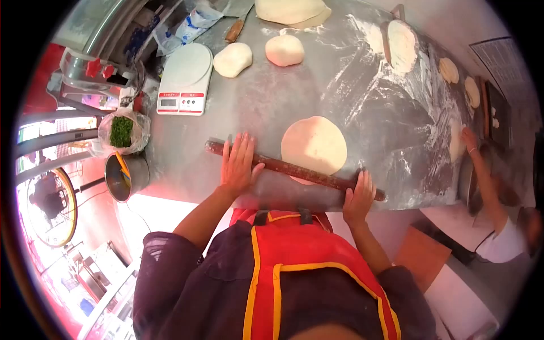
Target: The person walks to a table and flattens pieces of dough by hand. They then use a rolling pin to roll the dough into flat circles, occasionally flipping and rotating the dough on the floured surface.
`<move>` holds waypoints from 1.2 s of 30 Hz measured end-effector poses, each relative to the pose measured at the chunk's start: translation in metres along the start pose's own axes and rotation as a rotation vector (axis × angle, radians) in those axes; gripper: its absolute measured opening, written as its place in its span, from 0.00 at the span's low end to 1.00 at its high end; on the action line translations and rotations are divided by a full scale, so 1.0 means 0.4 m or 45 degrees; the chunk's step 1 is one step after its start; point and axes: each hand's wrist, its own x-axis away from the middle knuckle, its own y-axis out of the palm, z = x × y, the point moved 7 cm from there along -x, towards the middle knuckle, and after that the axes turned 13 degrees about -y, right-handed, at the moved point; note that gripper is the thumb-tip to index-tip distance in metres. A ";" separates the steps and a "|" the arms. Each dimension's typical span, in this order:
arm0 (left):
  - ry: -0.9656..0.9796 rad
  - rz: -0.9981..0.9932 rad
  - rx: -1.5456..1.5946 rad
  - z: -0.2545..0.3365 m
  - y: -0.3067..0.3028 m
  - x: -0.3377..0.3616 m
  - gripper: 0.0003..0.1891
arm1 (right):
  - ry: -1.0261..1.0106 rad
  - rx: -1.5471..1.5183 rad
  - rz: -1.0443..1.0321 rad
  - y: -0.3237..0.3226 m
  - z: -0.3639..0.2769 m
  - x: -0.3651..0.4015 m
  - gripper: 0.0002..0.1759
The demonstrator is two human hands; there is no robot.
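A dark red-brown rolling pin [283, 168] lies slantwise over the near part of a flat round of dough [314, 141] on the grey metal table [255, 113]. My left hand [238, 163] rests flat on the pin near its left end, fingers stretched out. Near the right end lies my right hand [360, 197], its fingers also extended over the pin. Two lumps of dough, one left [233, 60] and one right [284, 50], sit farther back, beyond the flat round.
A white scale [184, 79] stands at the back left. Greens in a bagged bowl [121, 131] and a metal pot [126, 178] are at the left edge. Flour and flour-covered dough [402, 46] lie back right. At the right, a co-worker's hand [469, 137] touches other dough [455, 141].
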 end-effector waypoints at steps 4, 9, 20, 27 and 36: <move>0.038 0.043 -0.064 0.022 0.014 -0.148 0.40 | -0.070 0.238 0.013 0.017 0.071 -0.158 0.32; 0.116 0.415 -0.027 0.105 -0.064 -0.441 0.35 | 0.026 0.282 0.152 -0.002 0.196 -0.425 0.32; 0.234 0.056 0.194 0.012 -0.028 -0.007 0.21 | 0.138 -0.383 -0.048 0.073 -0.019 -0.348 0.38; 0.153 -0.026 0.214 0.039 -0.086 0.100 0.19 | -0.401 -0.602 -0.830 0.215 -0.262 -0.596 0.14; 0.115 0.024 0.162 0.026 -0.110 0.095 0.17 | -0.134 -0.506 -0.479 0.223 -0.158 -0.546 0.22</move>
